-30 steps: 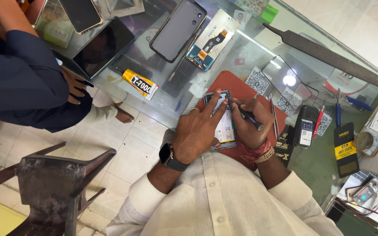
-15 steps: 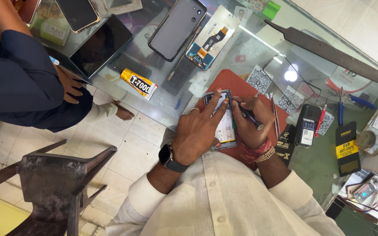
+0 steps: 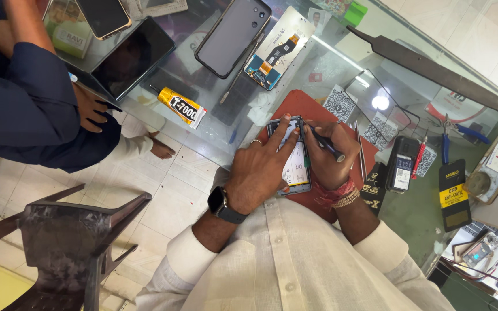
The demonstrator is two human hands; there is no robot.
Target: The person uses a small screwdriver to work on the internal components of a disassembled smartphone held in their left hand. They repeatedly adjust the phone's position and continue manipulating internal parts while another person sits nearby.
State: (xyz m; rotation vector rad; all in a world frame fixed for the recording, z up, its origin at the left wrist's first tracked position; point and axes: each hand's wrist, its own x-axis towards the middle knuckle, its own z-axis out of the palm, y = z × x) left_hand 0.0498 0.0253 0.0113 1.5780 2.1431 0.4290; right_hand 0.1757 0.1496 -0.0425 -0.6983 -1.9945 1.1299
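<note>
Pinched between thumb and fingers of the right hand (image 3: 331, 154), a slim dark tool (image 3: 325, 143) is held with its tip at the far end of an opened phone (image 3: 293, 156). The phone, a flat rectangle with pale innards exposed, is pressed flat by the spread fingers of the left hand (image 3: 259, 171), a dark watch (image 3: 222, 205) on the wrist. It lies on a red-brown mat (image 3: 318, 109) on the glass counter (image 3: 341, 69). A yellow glue tube (image 3: 181, 107) lies to the left. The phone's near end is hidden under the left palm; the tool's tip is hard to make out.
</note>
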